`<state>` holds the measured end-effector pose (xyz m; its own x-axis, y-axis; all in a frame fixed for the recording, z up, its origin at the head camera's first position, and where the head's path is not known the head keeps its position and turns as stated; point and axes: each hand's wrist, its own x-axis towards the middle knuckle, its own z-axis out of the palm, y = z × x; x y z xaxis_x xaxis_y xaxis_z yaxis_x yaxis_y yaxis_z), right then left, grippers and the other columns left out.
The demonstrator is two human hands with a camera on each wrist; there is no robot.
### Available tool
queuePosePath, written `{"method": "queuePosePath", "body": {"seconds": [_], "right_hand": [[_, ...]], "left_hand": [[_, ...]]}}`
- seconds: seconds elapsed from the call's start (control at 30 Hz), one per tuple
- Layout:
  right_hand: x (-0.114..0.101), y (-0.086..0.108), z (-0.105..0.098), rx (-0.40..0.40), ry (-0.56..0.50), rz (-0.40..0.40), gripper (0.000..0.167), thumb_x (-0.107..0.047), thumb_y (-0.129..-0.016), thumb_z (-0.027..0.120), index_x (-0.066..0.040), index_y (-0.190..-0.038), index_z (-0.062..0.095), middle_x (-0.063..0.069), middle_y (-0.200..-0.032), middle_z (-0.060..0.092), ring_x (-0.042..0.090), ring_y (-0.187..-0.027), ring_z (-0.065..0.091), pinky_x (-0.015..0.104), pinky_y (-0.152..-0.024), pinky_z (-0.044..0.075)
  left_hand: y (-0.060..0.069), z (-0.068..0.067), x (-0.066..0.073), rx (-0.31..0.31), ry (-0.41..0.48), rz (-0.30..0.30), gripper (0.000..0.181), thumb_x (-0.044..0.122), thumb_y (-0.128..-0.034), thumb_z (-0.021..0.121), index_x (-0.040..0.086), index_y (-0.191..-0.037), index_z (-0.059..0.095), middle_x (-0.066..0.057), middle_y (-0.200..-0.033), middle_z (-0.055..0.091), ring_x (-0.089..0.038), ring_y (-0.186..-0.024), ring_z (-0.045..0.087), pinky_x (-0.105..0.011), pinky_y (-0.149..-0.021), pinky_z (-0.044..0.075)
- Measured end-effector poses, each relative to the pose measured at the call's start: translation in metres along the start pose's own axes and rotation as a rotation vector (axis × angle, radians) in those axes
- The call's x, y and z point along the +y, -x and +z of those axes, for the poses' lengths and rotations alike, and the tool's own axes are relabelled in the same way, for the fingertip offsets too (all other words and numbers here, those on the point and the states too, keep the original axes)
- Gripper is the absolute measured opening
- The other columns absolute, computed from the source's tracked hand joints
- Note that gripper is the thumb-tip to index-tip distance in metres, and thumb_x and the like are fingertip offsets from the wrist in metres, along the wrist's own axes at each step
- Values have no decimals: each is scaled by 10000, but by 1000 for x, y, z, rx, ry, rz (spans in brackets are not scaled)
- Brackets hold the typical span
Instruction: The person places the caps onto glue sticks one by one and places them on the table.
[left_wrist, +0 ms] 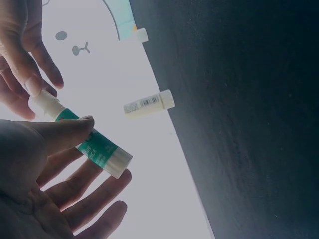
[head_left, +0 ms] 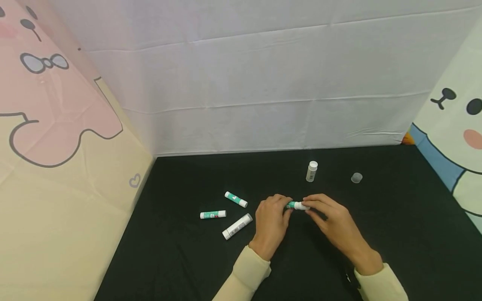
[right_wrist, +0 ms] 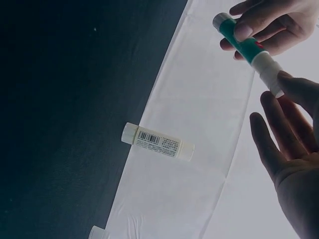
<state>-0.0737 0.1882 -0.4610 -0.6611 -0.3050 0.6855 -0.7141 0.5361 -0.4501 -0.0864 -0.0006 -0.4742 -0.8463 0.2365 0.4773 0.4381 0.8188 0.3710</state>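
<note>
Both hands hold a green-and-white glue stick (head_left: 291, 205) above the black table, one at each end. Thumb and fingers of my left hand (head_left: 270, 221) pinch its green label; a whitish end (left_wrist: 118, 162) sticks out past the thumb in the left wrist view. My right hand (head_left: 339, 228) pinches the opposite, stepped white end (right_wrist: 267, 74) between thumb and fingertips. Its other fingers are spread, as the right wrist view shows. Fingers cover part of the label.
Left of the hands lie two green-labelled glue sticks (head_left: 236, 199) and a larger white glue stick (head_left: 237, 226). Behind the hands stands a white glue stick (head_left: 311, 171), with a small translucent cap (head_left: 356, 177) to its right. Cloth walls (head_left: 241, 83) border the black table (head_left: 180, 179).
</note>
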Motion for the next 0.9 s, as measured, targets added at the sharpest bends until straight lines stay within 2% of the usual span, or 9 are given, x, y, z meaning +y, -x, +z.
{"method": "queuePosePath", "body": {"seconds": [0.03, 0.13, 0.17, 0.27, 0.4, 0.57, 0.7, 0.8, 0.9], "right_hand": [[0, 0, 0, -1, -3, 0, 153, -114, -955, 769, -29, -1081, 784, 71, -1110, 734, 208, -938, 712, 62, -977, 450], [0, 1, 1, -11, -9, 6, 368, 117, -764, 872, -37, -1086, 784, 69, -1110, 733, 205, -937, 709, 59, -968, 452], [0, 2, 1, -12, -8, 6, 366, 114, -767, 871, -40, -1087, 784, 67, -1112, 732, 204, -934, 710, 61, -965, 455], [-1, 3, 2, -14, -15, 13, 155, -118, -955, 770, -44, -1090, 785, 62, -1109, 733, 209, -926, 714, 60, -950, 462], [0, 5, 4, -14, -14, 20, 475, -431, -1064, 514, -41, -1085, 785, 52, -1094, 735, 214, -913, 720, 55, -933, 465], [1, 6, 5, -18, -15, 23, 511, -461, -1065, 497, -37, -1083, 782, 38, -1088, 736, 207, -911, 721, 50, -931, 463], [2, 7, 5, -22, -27, 24, 399, -365, -1029, 561, -33, -1084, 777, 39, -1089, 738, 210, -917, 722, 55, -940, 464], [2, 7, 5, -26, -26, 32, 178, -119, -923, 768, -33, -1079, 775, 39, -1083, 740, 209, -924, 721, 57, -943, 465], [3, 6, 5, -23, -18, 39, 389, 126, -727, 881, -37, -1065, 775, 35, -1071, 746, 200, -930, 721, 56, -948, 462]], "left_hand": [[0, 0, 0, -1, -3, 3, 202, 160, -837, 908, 171, -1017, 818, 74, -997, 766, -117, -899, 721, -287, -796, 564], [1, 0, 1, -5, -9, 11, 198, 164, -838, 909, 171, -1014, 818, 72, -991, 765, -120, -900, 720, -290, -803, 568], [1, -1, 1, -8, -10, 15, 197, 166, -840, 908, 171, -1015, 818, 71, -992, 766, -120, -902, 721, -291, -808, 569], [2, -2, 1, -28, -14, 29, 193, 178, -849, 902, 172, -1025, 821, 71, -992, 766, -116, -902, 722, -292, -828, 572], [3, -3, 0, -59, -33, 57, 195, 191, -868, 890, 179, -1052, 825, 74, -999, 763, -100, -897, 721, -283, -856, 568], [4, -4, -2, -72, -61, 110, 208, 197, -876, 883, 177, -1075, 826, 69, -1016, 768, -103, -897, 716, -280, -863, 563], [3, -3, -3, -70, -73, 158, 217, 208, -874, 883, 178, -1082, 829, 71, -1010, 771, -104, -897, 713, -276, -859, 561], [3, -3, -4, -72, -84, 192, 222, 222, -876, 883, 180, -1088, 832, 76, -1009, 770, -96, -902, 717, -264, -866, 559], [2, -3, -5, -70, -106, 222, 222, 234, -877, 882, 183, -1088, 833, 83, -1018, 769, -89, -912, 719, -252, -868, 555]]}}
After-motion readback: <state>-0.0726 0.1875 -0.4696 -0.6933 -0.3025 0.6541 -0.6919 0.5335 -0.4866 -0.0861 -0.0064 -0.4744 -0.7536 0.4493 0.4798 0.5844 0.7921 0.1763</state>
